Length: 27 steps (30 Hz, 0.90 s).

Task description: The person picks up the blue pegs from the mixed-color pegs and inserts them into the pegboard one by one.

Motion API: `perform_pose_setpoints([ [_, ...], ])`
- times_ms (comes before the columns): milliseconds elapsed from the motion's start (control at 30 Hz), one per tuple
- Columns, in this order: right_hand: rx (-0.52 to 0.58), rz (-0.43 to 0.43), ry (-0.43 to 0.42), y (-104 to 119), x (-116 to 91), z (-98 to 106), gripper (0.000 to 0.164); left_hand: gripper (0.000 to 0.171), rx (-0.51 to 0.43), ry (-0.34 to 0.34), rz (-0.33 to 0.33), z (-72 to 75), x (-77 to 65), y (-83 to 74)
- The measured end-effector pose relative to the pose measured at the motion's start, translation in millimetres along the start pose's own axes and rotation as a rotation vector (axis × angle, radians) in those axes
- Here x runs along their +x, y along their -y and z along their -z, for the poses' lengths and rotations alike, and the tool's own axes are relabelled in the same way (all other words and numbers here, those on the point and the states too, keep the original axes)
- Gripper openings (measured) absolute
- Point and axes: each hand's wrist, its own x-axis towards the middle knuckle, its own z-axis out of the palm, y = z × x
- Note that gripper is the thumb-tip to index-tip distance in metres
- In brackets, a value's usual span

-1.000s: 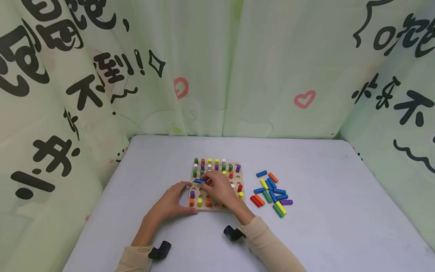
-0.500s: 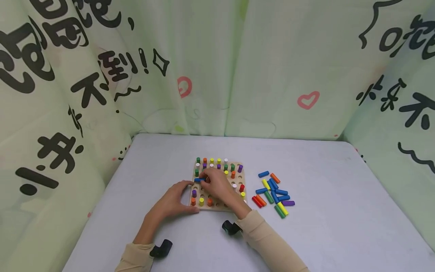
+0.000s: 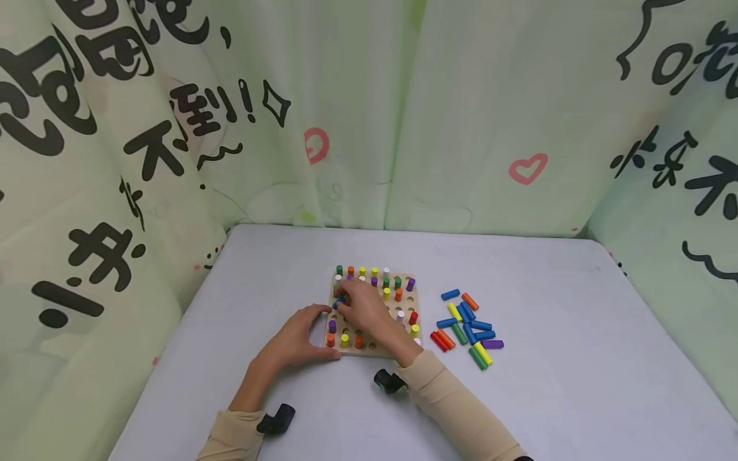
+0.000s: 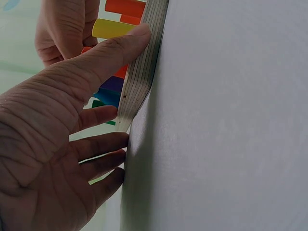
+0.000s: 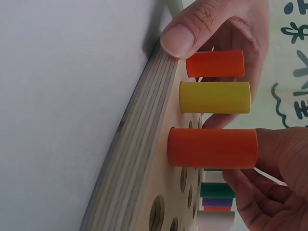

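A wooden pegboard lies on the table, with upright coloured pegs in many of its holes. My left hand holds the board at its near left corner: the thumb is on the front edge and fingertips touch the left side. Over the board's left column, my right hand pinches a blue peg, largely covered by the fingers. Whether that peg sits in a hole cannot be seen. Orange and yellow pegs stand along the front row in the right wrist view. The left wrist view also shows a blue peg above the board.
To the right of the board lies a loose pile of blue, red, orange, yellow, green and purple pegs. The white table is bounded at the back and sides by a pale green printed curtain.
The blue peg lay sideways in my right fingers and now appears turned toward upright at the board's left column. My left hand keeps its hold on the corner. The head view has shifted slightly.
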Motion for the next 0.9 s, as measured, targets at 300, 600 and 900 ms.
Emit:
perform_pose_setpoints([
  [300,0.038,0.042,-0.034,2.0,0.0,-1.2,0.019,0.091,-0.011,0.000,-0.011,0.2,1.1,1.1],
  [600,0.054,0.080,-0.081,1.0,-17.1,4.1,0.017,0.093,0.007,0.009,0.022,0.6,0.9,-0.7],
  [900,0.074,0.118,-0.160,8.8,-44.9,17.6,0.019,0.092,0.005,0.004,0.047,-0.3,-0.2,-1.7],
])
